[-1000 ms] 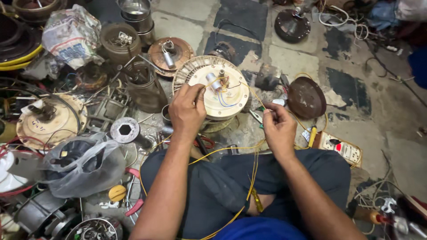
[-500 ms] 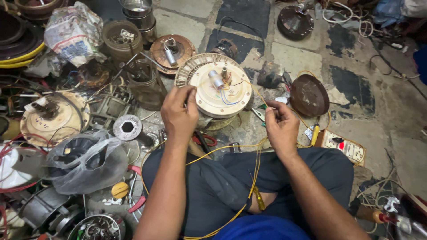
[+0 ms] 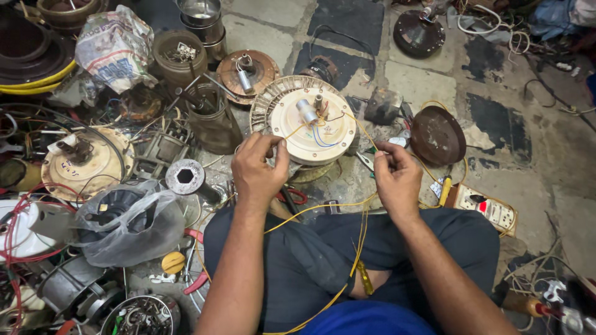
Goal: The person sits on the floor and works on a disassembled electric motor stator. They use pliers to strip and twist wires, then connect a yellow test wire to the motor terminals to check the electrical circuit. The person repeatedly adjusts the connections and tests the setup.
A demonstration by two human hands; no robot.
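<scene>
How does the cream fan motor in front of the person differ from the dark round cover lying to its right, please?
The cream fan motor is pale, larger, and has a shaft, a small cylinder and loose wires on top; the dark round cover is rusty brown, smaller and bare. The left hand touches the motor's near edge, while the cover lies untouched beyond the right hand, which pinches a yellow wire. Both are round and rest on the floor.

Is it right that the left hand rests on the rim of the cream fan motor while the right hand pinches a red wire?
Not quite. In the head view the right hand pinches a yellow wire, not a red one. The left hand does rest on the rim of the cream fan motor.
</scene>
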